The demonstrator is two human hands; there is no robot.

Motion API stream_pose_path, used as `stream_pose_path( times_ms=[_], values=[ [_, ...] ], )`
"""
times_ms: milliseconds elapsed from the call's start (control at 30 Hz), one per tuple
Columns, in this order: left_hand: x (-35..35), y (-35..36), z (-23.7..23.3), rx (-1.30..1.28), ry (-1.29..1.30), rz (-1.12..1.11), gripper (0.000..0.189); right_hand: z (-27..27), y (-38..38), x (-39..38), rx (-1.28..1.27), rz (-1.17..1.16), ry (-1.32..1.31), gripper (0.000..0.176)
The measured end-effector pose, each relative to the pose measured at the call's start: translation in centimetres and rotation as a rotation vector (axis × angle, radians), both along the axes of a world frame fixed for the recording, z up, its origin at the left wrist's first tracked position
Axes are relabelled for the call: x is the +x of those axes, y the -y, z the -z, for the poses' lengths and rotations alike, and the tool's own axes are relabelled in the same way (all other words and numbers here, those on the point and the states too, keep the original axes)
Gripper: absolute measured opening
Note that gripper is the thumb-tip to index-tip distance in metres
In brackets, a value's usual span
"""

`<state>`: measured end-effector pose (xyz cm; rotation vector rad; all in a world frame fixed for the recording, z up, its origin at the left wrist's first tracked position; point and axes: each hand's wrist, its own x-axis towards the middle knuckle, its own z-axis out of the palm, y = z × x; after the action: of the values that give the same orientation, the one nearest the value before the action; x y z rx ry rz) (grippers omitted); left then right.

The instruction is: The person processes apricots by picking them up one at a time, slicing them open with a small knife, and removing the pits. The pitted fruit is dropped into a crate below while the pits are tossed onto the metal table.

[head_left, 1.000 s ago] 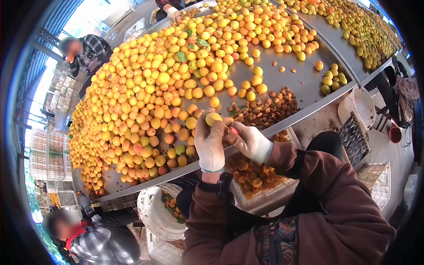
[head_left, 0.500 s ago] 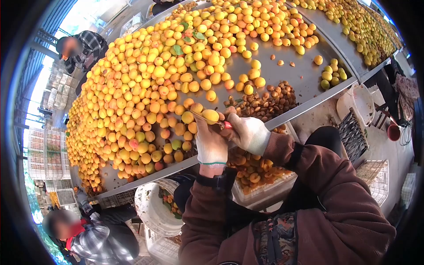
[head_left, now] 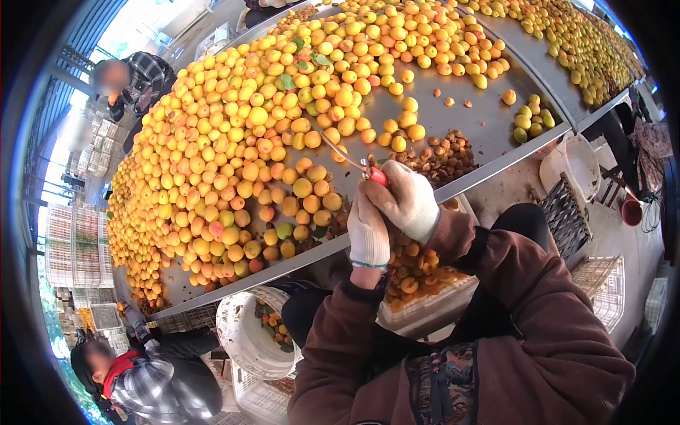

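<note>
My right hand (head_left: pixel 405 200), in a white glove with a stained palm side, is wrapped round the red handle of a small knife (head_left: pixel 378 176). The thin blade points up and left over the steel table. Pressed against it from the left is my left hand (head_left: pixel 368 230), also gloved, its fingers closed. Whatever lies between the two hands is hidden. Beyond them spreads a big heap of yellow-orange apricots (head_left: pixel 234 152). Brown apricot pits (head_left: pixel 446 154) lie in a pile just past my right hand. Below my hands, a white crate (head_left: pixel 407 316) holds split apricots (head_left: pixel 414 273).
The table's metal rim (head_left: pixel 489 168) runs diagonally in front of me. A white bucket (head_left: pixel 237 322) with some fruit and leaves stands at my left. One person (head_left: pixel 159 382) sits at lower left, another (head_left: pixel 142 81) farther back. Greenish apricots (head_left: pixel 535 117) sit near the right corner.
Both hands have moved right and slightly down, toward me, away from the heap. The yellow apricot at my left fingertips no longer shows there. The knife blade now stands clear of the fingers.
</note>
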<state>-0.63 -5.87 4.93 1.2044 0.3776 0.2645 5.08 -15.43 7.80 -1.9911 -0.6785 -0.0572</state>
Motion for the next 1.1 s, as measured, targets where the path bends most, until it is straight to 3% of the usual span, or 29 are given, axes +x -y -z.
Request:
stream_pose_path(
  times_ms=[133, 200, 300, 400, 467, 500, 567, 600, 633, 700, 733, 767, 833, 867, 900, 1000, 1033, 1100],
  values=[
    [0.3, 0.5, 0.1, 0.055, 0.041, -0.088, 0.033, 0.6, -0.1, 0.0, 0.019, 0.01, -0.027, 0.031],
    [0.3, 0.0, 0.5, -0.317, -0.121, -0.056, 0.034, 0.5, 0.2, 0.0, 0.007, -0.007, 0.008, 0.029],
    [-0.7, -0.8, -0.2, -0.507, -0.333, 0.045, 0.032, 1.0, 0.7, 0.2, 0.012, -0.125, 0.155, 0.025],
    [-0.4, -0.2, -1.8, -0.545, -0.445, 0.024, 0.029, 1.7, 0.7, 0.5, -0.005, -0.209, 0.331, 0.023],
    [-0.5, -0.1, -4.0, -0.546, -0.556, -0.037, 0.031, 1.4, 0.6, 0.0, -0.022, -0.168, 0.297, 0.021],
    [-0.4, -0.6, -2.2, -0.539, -0.556, -0.028, 0.031, 1.2, 0.4, -0.1, -0.039, -0.129, 0.268, 0.019],
    [0.2, -1.8, 3.0, 0.44, -0.013, 0.055, 0.032, 1.2, -0.4, 0.0, 0.035, -0.069, 0.146, 0.019],
    [0.7, -1.6, 2.6, 0.64, 0.033, 0.044, 0.033, 0.9, -0.6, 0.0, 0.075, -0.001, 0.078, 0.019],
    [0.9, -1.4, 2.6, 0.635, 0.036, 0.054, 0.033, 0.7, -0.7, -0.2, 0.113, 0.065, 0.008, 0.019],
    [1.3, -1.0, 2.4, -0.424, -0.022, 0.023, 0.037, 0.4, -0.2, 0.0, 0.084, 0.02, 0.174, 0.02],
    [0.6, -0.7, 0.3, -0.506, -0.211, 0.087, 0.037, 0.5, 0.2, 0.3, 0.038, -0.033, 0.258, 0.02],
    [0.4, -0.6, 0.0, -0.509, -0.213, 0.095, 0.037, 0.6, 0.7, 0.6, -0.009, -0.087, 0.341, 0.021],
    [-0.1, -0.6, -0.1, -0.557, -0.456, 0.029, 0.039, 1.8, 1.3, 1.3, 0.025, -0.192, 0.441, 0.023],
    [-1.2, -3.1, 7.4, -0.439, 0.022, 0.419, 0.036, 2.2, 1.4, 1.5, 0.066, -0.304, 0.54, 0.024],
    [-1.0, -2.6, 5.9, -0.439, 0.019, 0.419, 0.036, 2.1, 1.5, 1.7, 0.066, -0.303, 0.537, 0.024],
    [0.0, 0.0, -2.8, -0.487, -0.458, 0.111, 0.026, 1.9, 1.4, 1.9, 0.129, -0.198, 0.364, 0.02],
    [0.0, -3.5, 3.2, -0.776, -0.129, 0.503, 0.025, 1.6, 1.1, 1.6, 0.205, -0.103, -0.081, 0.013],
    [0.9, -1.6, 0.0, -0.536, -0.243, 0.234, 0.033, 0.1, 0.2, 2.5, 0.594, 0.094, -0.537, 0.018]
  ],
)
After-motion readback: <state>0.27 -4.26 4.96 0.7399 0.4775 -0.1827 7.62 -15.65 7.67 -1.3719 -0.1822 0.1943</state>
